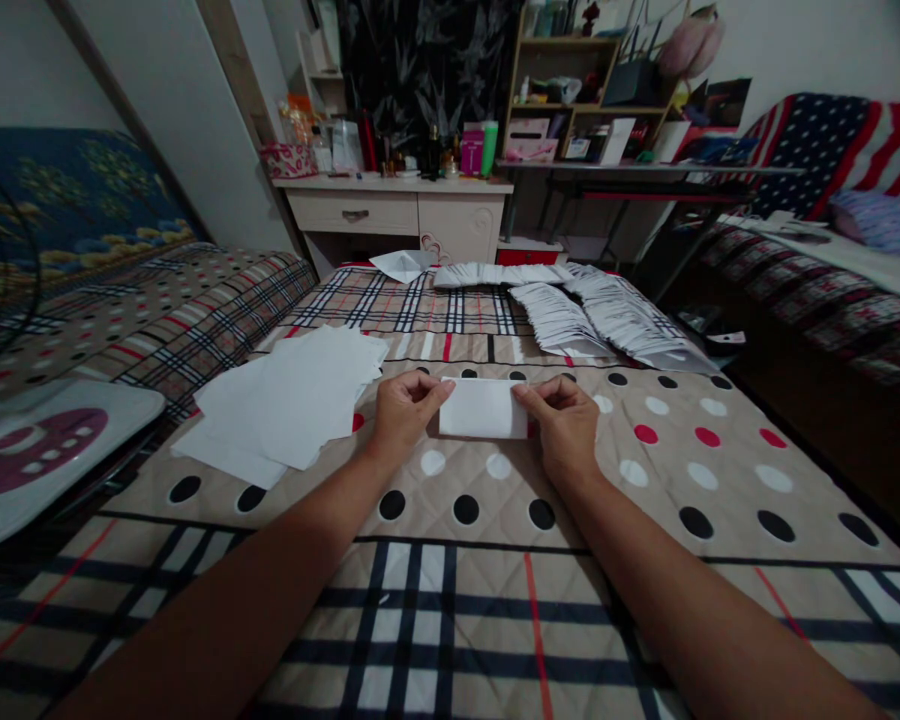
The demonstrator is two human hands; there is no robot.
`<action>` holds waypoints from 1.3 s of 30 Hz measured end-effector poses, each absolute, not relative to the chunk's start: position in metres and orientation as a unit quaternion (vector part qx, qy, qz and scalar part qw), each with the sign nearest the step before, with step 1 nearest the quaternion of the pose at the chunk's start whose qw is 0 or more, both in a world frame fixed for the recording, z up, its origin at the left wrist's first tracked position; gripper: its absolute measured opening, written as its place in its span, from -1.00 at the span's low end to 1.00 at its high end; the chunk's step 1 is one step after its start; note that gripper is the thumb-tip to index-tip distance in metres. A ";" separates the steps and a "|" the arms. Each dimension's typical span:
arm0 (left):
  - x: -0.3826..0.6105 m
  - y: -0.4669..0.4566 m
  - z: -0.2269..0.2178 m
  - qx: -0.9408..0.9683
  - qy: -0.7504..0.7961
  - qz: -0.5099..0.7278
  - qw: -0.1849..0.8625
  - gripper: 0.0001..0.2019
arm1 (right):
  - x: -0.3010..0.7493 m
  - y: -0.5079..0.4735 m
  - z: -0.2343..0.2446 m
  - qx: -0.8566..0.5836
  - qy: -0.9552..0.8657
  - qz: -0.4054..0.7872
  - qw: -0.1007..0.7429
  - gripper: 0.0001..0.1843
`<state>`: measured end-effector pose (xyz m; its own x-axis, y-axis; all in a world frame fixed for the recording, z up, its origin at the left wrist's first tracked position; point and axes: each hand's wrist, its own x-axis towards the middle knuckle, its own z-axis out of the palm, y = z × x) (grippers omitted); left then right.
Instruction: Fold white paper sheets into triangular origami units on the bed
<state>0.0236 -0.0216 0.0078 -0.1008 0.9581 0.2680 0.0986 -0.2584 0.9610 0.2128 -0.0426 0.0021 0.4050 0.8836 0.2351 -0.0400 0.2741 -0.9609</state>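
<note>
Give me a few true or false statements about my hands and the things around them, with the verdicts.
1. The left hand and right hand hold the same white paper. True.
2. The loose sheets lie to the right of both hands. False: the loose sheets lie to the left.
3. Rows of bunched papers lie beyond the right hand. True.
4. The green container stands on the bed. False: it stands on the white dresser.

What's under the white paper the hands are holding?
The spotted bedcover is below the white paper that the left hand and right hand hold. Part of a red dot shows by its right edge; the paper hides the rest.
</note>
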 end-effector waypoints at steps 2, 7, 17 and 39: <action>0.024 -0.022 0.009 0.557 0.483 0.564 0.372 -0.79 | 0.213 -0.042 0.001 -0.497 -0.428 0.340 0.674 -0.67; 0.025 -0.022 0.007 0.570 0.503 0.544 0.355 -0.78 | 0.211 -0.040 -0.001 -0.492 -0.445 0.327 0.673 -0.65; 0.021 -0.022 0.003 0.759 0.544 0.334 0.124 -0.84 | 0.211 -0.039 -0.003 -0.622 -0.597 0.175 0.475 -0.85; 0.027 -0.032 0.005 0.866 0.469 0.162 0.059 -0.50 | 0.194 -0.055 0.018 -0.559 -0.661 -0.021 0.499 -0.81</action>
<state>0.0271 -0.0317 0.0049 0.5067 0.8320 0.2257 0.7935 -0.5525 0.2552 0.1945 -0.0555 0.0180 0.1241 0.7193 0.6835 0.7609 0.3732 -0.5309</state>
